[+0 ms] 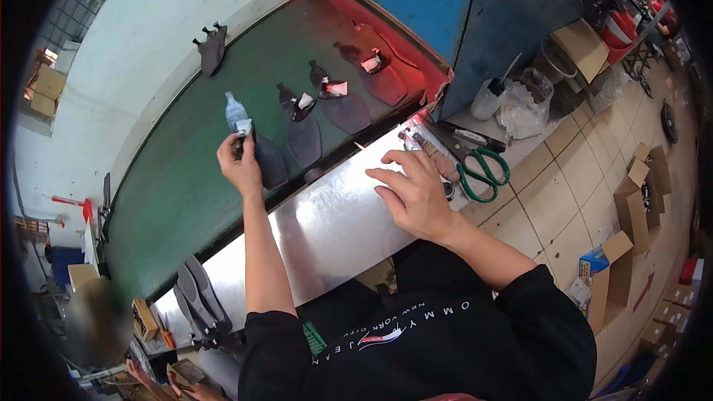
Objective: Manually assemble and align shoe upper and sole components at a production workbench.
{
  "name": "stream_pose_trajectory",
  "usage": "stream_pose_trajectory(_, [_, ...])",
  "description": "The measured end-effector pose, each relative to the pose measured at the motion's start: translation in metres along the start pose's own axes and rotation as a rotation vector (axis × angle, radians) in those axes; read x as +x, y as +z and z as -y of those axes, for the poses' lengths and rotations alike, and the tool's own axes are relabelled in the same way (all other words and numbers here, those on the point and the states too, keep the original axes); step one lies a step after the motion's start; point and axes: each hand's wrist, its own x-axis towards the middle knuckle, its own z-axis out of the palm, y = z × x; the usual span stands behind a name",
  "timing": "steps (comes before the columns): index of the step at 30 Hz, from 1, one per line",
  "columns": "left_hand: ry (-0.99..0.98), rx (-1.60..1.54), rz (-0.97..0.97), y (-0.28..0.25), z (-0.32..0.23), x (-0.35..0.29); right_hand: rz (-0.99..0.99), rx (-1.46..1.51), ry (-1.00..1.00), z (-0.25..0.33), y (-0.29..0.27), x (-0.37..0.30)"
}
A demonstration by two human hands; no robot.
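My left hand (241, 168) pinches the dark strap of a flat sole-shaped piece (269, 163) lying at the near edge of the green conveyor belt (186, 171). A whitish tag or wrap sits on that strap at my fingertips, and a pale, shiny tip (235, 110) sticks out beyond. My right hand (420, 197) hovers over the metal ledge (334, 215), fingers bent and apart, with nothing visible in them. Just beyond it are green-handled scissors (483, 172) and a brown wrapped tool (440, 160). Farther along the belt lie similar dark soles with straps (347, 113), some with white tags.
A machine mouth with red edging (438, 82) glows red over the belt's right end. Several dark soles (197, 293) are stacked at the ledge's left end. On the right are a white squeeze bottle (486, 100), a plastic bag (527, 104) and cardboard boxes (613, 278). Another person's hands (178, 385) show lower left.
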Motion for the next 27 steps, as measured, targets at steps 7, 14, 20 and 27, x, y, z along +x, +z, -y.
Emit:
stream_pose_trajectory(7, [-0.66,-0.777,0.414,-0.094,-0.146,-0.119,0.279,1.429,0.41,0.028,0.023,-0.014])
stream_pose_trajectory(14, [-0.777,-1.163,0.601,-0.148,-0.165,-0.191,0.306,1.567,0.443,0.08,0.048,-0.014])
stream_pose_trajectory(20, [-0.896,-1.02,0.45,-0.179,-0.157,-0.204,0.322,1.374,0.401,0.081,0.03,-0.02])
stream_pose_trajectory(27, [-0.862,-1.049,0.364,-0.183,-0.149,-0.218,0.554,1.271,0.468,0.088,0.031,-0.055])
